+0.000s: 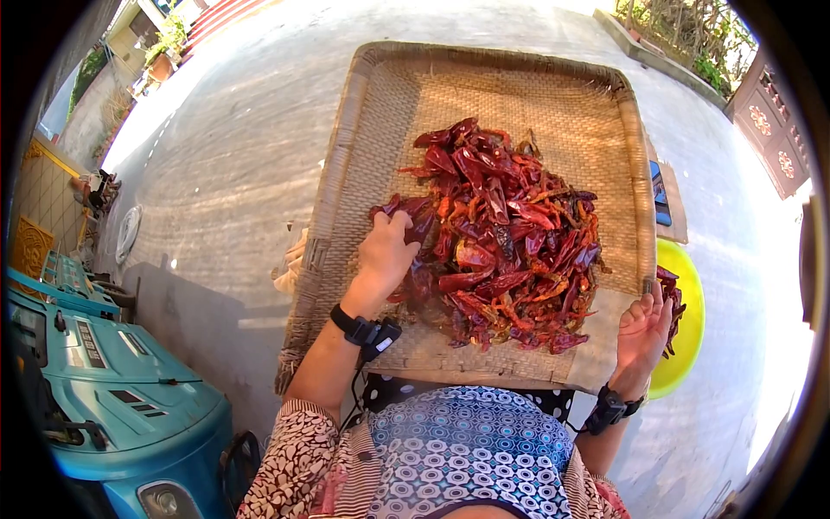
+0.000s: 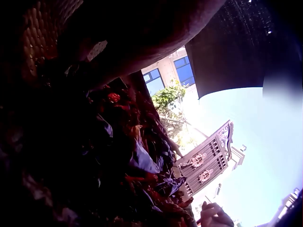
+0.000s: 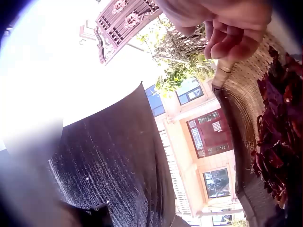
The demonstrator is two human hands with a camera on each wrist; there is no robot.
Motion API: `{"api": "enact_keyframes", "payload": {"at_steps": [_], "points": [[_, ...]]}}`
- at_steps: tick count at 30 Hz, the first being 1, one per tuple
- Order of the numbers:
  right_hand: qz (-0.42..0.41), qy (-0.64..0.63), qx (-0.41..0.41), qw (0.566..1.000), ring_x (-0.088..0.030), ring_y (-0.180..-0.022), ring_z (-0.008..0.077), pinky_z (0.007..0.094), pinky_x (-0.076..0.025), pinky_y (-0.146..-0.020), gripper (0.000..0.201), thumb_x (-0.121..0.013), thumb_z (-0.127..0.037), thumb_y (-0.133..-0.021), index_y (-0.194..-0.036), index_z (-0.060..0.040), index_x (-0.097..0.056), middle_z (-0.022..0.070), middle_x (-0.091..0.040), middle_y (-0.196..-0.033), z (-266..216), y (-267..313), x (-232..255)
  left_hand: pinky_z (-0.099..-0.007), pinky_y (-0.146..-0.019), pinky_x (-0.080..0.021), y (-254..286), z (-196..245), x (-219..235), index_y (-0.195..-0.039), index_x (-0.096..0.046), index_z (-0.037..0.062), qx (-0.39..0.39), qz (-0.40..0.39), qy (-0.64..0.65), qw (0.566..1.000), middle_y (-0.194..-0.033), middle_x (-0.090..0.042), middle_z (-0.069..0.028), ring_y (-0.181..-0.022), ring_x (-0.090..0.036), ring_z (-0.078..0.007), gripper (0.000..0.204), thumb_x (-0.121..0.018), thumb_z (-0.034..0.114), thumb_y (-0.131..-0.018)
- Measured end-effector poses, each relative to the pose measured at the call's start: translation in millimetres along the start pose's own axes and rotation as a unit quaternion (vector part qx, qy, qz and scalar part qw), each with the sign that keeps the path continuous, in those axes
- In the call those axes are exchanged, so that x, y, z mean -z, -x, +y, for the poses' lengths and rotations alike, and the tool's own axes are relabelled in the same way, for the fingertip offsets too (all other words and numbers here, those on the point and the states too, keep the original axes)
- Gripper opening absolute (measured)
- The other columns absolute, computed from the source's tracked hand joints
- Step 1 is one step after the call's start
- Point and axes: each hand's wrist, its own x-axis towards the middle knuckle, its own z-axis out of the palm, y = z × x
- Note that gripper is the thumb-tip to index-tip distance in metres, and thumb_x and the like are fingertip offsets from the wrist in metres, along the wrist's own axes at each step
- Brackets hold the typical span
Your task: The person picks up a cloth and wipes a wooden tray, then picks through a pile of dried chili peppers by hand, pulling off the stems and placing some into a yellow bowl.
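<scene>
At the left, the near-left side of the pile of dried red chillies (image 1: pixel 501 259) is touched by the left hand (image 1: pixel 385 255), whose fingers are directed away from the body and set among the pods. Whether any pod is pinched there cannot be told, as the fingertips are partly hidden and the left wrist view is very dark.

In the middle, the pile is held in a woven tray (image 1: pixel 372 130), heaped toward its centre and near end. Its long axis is slanted from far left to near right, with single pods turned every way. From the left hand, most of the heap is found to the right.

At the right, the right hand (image 1: pixel 644 333) is held by the tray's right rim, its fingers loosely bent, with nothing seen in them. The pile lies to its left, a strip of weave between. Thus the left hand is the nearer to the heap, while the right is placed just beside a yellow-green basin (image 1: pixel 689 346), where more chillies (image 1: pixel 669 303) are seen.
</scene>
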Motion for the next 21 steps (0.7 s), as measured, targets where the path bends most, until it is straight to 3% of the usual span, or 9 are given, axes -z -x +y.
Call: {"api": "enact_keyframes", "payload": {"at_steps": [3, 7, 10, 14, 17, 20, 21], "points": [[-0.056, 0.074, -0.021, 0.995, -0.051, -0.067, 0.0089, 0.0235, -0.044, -0.061, 0.032, -0.049, -0.023, -0.102, -0.127, -0.0047, -0.053, -0.0001, -0.057, -0.084, 20, 2, 2, -0.0406, -0.07, -0.051, 4, 1, 5, -0.104, -0.058, 0.0094, -0.022, 0.033, 0.048, 0.998, -0.101, -0.057, -0.0123, -0.081, -0.063, -0.0306, 0.026, -0.07, 0.016, -0.082], [-0.147, 0.238, -0.036, 0.959, -0.052, -0.067, 0.0086, 0.0226, -0.044, -0.063, 0.026, -0.05, -0.02, -0.101, -0.12, -0.003, -0.054, 0.0018, -0.057, -0.084, 44, 18, -44, -0.0378, -0.069, -0.05, 17, 16, 21, -0.104, -0.06, 0.0091, -0.043, 0.085, 0.146, 0.985, -0.098, -0.058, -0.0085, -0.077, -0.062, -0.0273, 0.024, -0.07, 0.013, -0.083], [-0.212, 0.358, -0.064, 0.907, -0.053, -0.069, 0.0085, 0.0216, -0.044, -0.064, 0.026, -0.052, -0.018, -0.1, -0.122, -0.0034, -0.053, 0.0019, -0.058, -0.085, 60, 34, -77, -0.0337, -0.071, -0.05, 35, 35, 34, -0.106, -0.062, 0.0096, -0.122, 0.05, 0.237, 0.963, -0.096, -0.057, -0.0083, -0.079, -0.061, -0.0249, 0.023, -0.069, 0.01, -0.084], [-0.299, 0.439, -0.113, 0.84, -0.054, -0.07, 0.0058, 0.0196, -0.045, -0.065, 0.037, -0.06, -0.022, -0.096, -0.126, -0.0033, -0.05, 0.0022, -0.061, -0.089, 80, 45, -98, -0.0266, -0.073, -0.048, 57, 50, 18, -0.109, -0.064, 0.0047, -0.164, -0.135, 0.352, 0.912, -0.097, -0.057, -0.0047, -0.088, -0.058, -0.0145, 0.023, -0.068, 0.003, -0.087], [-0.299, 0.44, -0.181, 0.827, -0.055, -0.068, 0.0055, 0.019, -0.044, -0.062, 0.03, -0.058, -0.023, -0.098, -0.12, -0.0025, -0.054, 0.0013, -0.062, -0.086, 85, 52, -101, -0.0244, -0.071, -0.048, 68, 58, -2, -0.109, -0.062, 0.0042, -0.153, -0.15, 0.448, 0.868, -0.093, -0.059, -0.0018, -0.081, -0.058, -0.0117, 0.018, -0.065, 0.006, -0.091], [-0.295, 0.41, -0.214, 0.836, -0.056, -0.067, 0.0053, 0.0193, -0.045, -0.06, 0.025, -0.056, -0.022, -0.099, -0.114, -0.0022, -0.057, 0.0011, -0.063, -0.083, 89, 52, -91, -0.0233, -0.068, -0.049, 71, 63, 4, -0.107, -0.058, 0.0044, 0.02, -0.257, 0.584, 0.77, -0.087, -0.061, -0.0001, -0.073, -0.059, -0.0102, 0.016, -0.064, 0.01, -0.093], [-0.296, 0.397, -0.219, 0.841, -0.056, -0.067, 0.0053, 0.0194, -0.045, -0.06, 0.023, -0.055, -0.022, -0.1, -0.112, -0.0023, -0.058, 0.0012, -0.063, -0.082, 88, 53, -89, -0.0232, -0.068, -0.05, 71, 63, 2, -0.106, -0.058, 0.0047, 0.022, -0.277, 0.609, 0.743, -0.085, -0.061, -0.0001, -0.071, -0.059, -0.0101, 0.015, -0.063, 0.011, -0.093]]}}
